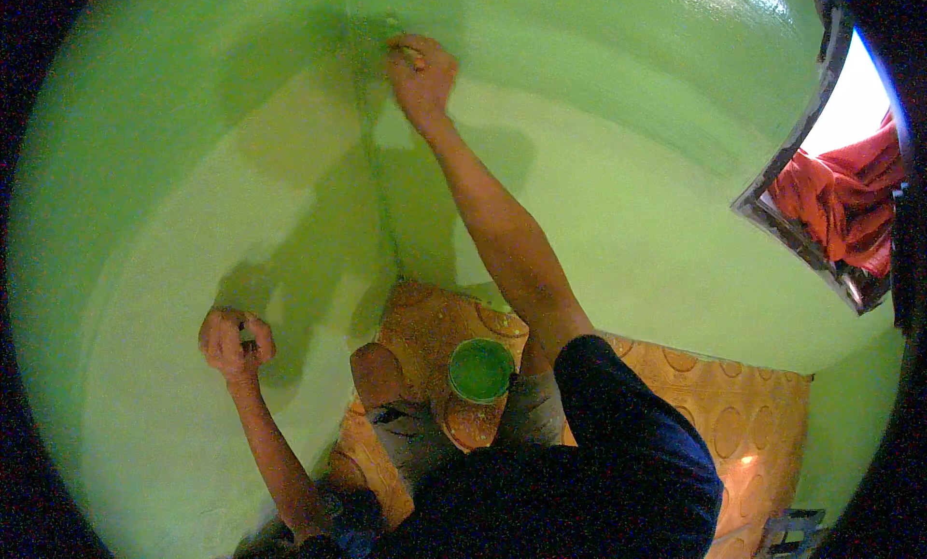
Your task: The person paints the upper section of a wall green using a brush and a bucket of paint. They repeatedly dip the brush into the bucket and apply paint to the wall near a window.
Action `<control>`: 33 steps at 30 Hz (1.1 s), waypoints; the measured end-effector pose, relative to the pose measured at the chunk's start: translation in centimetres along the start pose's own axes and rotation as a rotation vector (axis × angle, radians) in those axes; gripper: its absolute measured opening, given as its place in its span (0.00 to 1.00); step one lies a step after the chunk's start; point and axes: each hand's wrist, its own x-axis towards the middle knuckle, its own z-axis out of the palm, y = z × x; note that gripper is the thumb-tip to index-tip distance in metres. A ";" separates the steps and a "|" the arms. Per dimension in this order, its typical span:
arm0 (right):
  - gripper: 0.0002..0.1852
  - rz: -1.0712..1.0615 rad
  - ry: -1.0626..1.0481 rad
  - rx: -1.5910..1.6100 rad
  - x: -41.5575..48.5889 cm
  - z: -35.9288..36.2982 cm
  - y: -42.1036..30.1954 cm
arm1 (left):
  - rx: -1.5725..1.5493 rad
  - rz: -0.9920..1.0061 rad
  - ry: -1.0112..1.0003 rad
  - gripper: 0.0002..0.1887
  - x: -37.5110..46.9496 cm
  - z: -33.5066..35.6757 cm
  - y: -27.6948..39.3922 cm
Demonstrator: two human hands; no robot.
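Observation:
My right hand (426, 77) is raised to the corner where two green walls meet. Its fingers are closed around a small tool, apparently a paintbrush (413, 54), mostly hidden by the hand. Around it the wall (579, 74) is a darker, shinier green than the pale green lower down. My left hand (235, 340) is beside the left wall (159, 298), fingers loosely curled, with a gap at the thumb and nothing visible in it. Whether it touches the wall I cannot tell. Below my right arm, between my legs, a round container of green paint (481, 371) appears from above.
At the right is a window opening with a dark frame (782, 258) and a bunched red cloth (833, 197). The orange-brown floor (753, 400) has a circle pattern. A grey object (789, 534) sits at the lower right. My bent knee (376, 367) is near the left wall.

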 end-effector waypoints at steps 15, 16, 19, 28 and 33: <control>0.06 -0.040 0.407 -0.946 4.4 -40.5 -2.8 | 0.068 0.048 0.075 0.07 -3.1 -4.2 -5.0; 0.06 -0.072 0.376 -0.983 4.7 -40.5 -2.0 | 0.061 0.001 0.026 0.08 -3.8 -4.4 -5.2; 0.07 -0.096 0.245 -1.144 5.1 -35.6 -1.1 | 0.009 -0.079 -0.143 0.09 -4.3 -5.4 -5.2; 0.20 -0.041 0.011 -0.526 -0.7 -5.7 -6.3 | 0.000 -0.118 -0.160 0.08 -0.8 -4.6 -1.9; 0.16 -0.075 -0.109 -0.289 -2.0 4.2 -6.4 | 0.108 -0.007 0.051 0.07 -1.6 -2.9 -1.2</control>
